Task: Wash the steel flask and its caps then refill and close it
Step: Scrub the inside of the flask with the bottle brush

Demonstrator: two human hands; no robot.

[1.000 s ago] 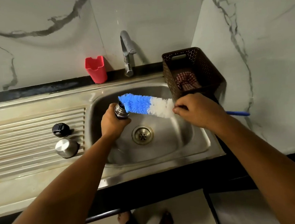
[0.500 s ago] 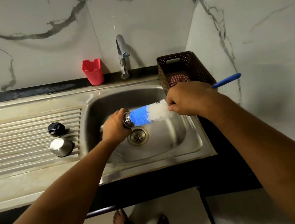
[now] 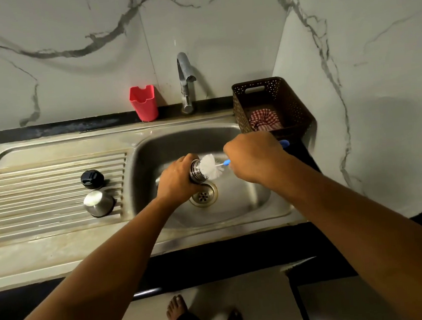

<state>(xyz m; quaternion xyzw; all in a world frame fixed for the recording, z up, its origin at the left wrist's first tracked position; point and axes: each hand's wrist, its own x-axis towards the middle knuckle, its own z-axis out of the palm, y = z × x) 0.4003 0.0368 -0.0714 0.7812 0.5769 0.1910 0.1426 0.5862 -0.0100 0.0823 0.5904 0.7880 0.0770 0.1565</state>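
Both hands clenched, frame centre: left hand [image 3: 176,182] grasps flask [image 3: 195,172], right hand [image 3: 253,156] grasps brush [image 3: 209,167]. Risk: flask slipping under brush thrust, striking sink [image 3: 237,208].

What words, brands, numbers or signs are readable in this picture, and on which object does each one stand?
No text can be read.
The steel flask, steel cap, red cup, tap and brown basket show no lettering.
Any marking on the black cap is too small to tell.

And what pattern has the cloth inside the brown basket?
Red and white checks; the cloth shows best in the head view.
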